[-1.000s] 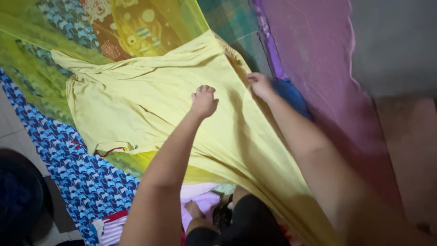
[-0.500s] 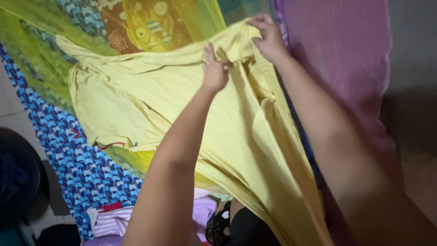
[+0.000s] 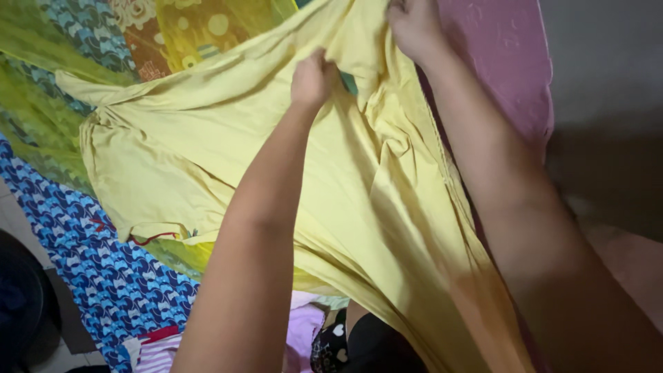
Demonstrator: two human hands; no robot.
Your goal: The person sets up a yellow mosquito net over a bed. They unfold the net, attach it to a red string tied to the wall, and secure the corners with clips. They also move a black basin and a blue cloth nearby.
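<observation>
A patterned bedspread point(image 3: 103, 276) lies under a large yellow garment point(image 3: 373, 207), spread and lifted at its top edge, where the left hand point(image 3: 312, 79) and right hand point(image 3: 413, 27) have fingers clamped on bunched cloth, so an uneven pull could likely drag it crooked.

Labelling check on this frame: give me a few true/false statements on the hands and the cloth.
1. Both hands grip the yellow garment. True.
2. The left hand lies flat and open on the cloth. False: it is closed on a pinch of fabric.
3. The right hand holds the garment near the picture's top edge. True.
4. The garment lies on bare floor. False: a patterned green and blue spread is under it.
5. A pink cloth lies to the right. True.
</observation>
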